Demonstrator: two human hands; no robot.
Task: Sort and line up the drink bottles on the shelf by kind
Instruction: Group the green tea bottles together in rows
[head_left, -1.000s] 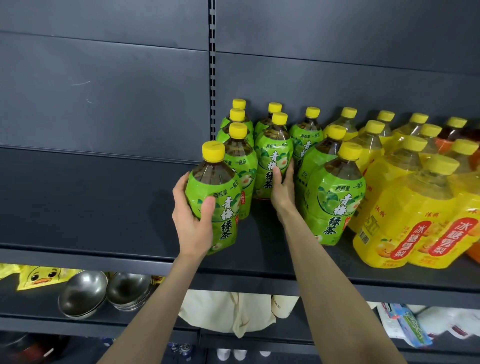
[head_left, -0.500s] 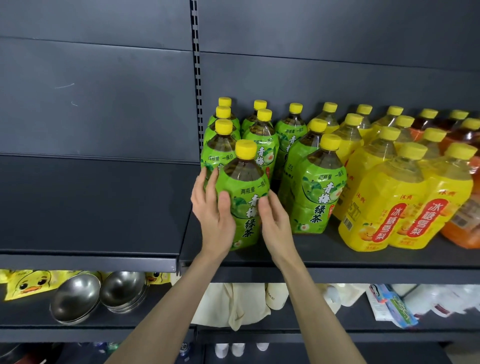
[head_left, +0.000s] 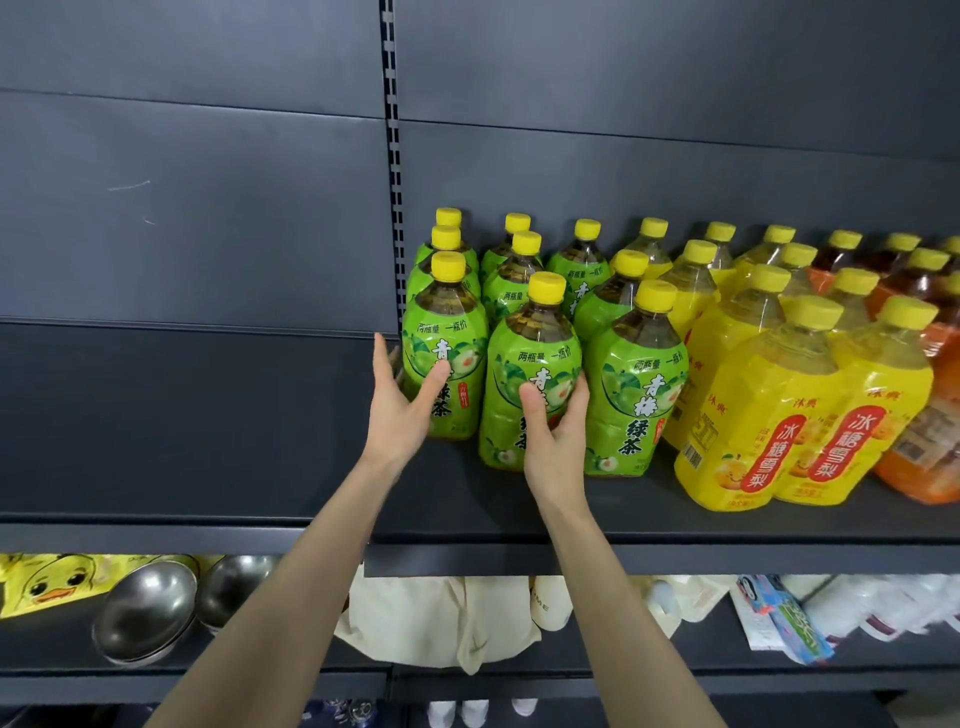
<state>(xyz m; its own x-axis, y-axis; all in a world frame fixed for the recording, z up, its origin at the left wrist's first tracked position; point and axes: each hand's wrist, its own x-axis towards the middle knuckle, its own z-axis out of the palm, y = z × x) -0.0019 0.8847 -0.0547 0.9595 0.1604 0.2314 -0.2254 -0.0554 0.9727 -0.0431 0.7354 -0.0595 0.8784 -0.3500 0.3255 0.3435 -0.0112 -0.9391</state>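
Green-labelled middle bottle, carried a second ago, now stands near the shelf front edge; right hand grips it, left hand open against its neighbour.

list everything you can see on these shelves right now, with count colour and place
green tea bottles: about ten, green labels, yellow caps, left end of the stocked shelf, in rows front to back
yellow drink bottles: about nine, yellow labels and caps, right of the green ones
orange-label bottles: several, exact count hidden, far right
shelf: dark grey, bare to the left of the bottles
metal bowls: two, silver, lower shelf left
duck packet: one, yellow, lower shelf far left
cloth bag: one, cream, lower shelf middle
left hand: on the front-left green bottle
right hand: grips the front-middle green bottle
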